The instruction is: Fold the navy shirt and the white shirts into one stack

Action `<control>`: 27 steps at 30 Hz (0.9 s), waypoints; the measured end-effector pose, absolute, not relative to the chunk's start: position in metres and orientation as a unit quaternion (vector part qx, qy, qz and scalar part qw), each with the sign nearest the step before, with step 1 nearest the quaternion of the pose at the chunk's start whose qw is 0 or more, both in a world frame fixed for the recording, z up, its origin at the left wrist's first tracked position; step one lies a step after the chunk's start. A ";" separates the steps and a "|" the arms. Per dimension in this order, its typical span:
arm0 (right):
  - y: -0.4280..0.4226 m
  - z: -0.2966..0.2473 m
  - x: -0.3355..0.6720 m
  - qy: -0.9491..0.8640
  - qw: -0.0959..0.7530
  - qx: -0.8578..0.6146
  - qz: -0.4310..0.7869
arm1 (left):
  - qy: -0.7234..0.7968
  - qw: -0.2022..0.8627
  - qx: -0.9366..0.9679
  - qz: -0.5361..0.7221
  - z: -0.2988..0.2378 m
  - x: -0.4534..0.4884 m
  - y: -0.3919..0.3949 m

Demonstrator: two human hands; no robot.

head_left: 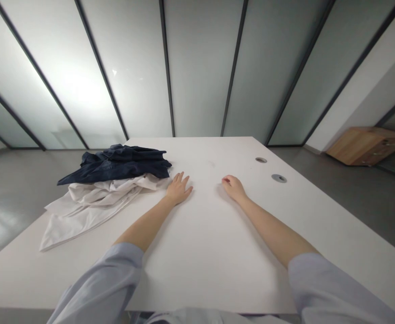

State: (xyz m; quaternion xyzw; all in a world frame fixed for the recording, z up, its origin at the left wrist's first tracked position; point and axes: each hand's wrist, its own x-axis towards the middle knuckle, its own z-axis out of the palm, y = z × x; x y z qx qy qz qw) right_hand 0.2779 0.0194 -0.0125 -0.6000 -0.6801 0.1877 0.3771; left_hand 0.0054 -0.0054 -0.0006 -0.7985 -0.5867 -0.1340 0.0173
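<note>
My left hand (179,189) rests on the white table with its fingers spread, close to the right edge of a pile of clothes. On top of that pile is a crumpled dark navy garment (123,163). Beneath it a white garment (92,202) spreads out towards the front left, one corner lying flat. My right hand (233,186) is on the table to the right, apart from the clothes, with its fingers curled in. Whether anything small is inside those fingers cannot be made out.
The white table (211,252) stretches away in front of me. Two round cable grommets (279,178) are set in its right side. Frosted glass panels (200,67) with dark frames stand behind it. A wooden cabinet (362,146) is on the floor at the far right.
</note>
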 end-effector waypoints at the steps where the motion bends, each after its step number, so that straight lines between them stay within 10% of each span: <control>1: 0.016 -0.012 0.277 -0.708 0.325 -0.610 0.142 | -0.589 0.014 -0.798 -0.125 -0.001 0.006 -0.005; 9: 0.004 -0.011 0.265 -0.764 0.025 -0.642 0.061 | -0.614 -0.020 -0.787 -0.047 -0.007 0.005 -0.003; 27: 0.007 -0.018 0.265 -0.763 0.018 -0.644 0.060 | -0.620 -0.047 -0.783 -0.013 -0.008 0.004 -0.002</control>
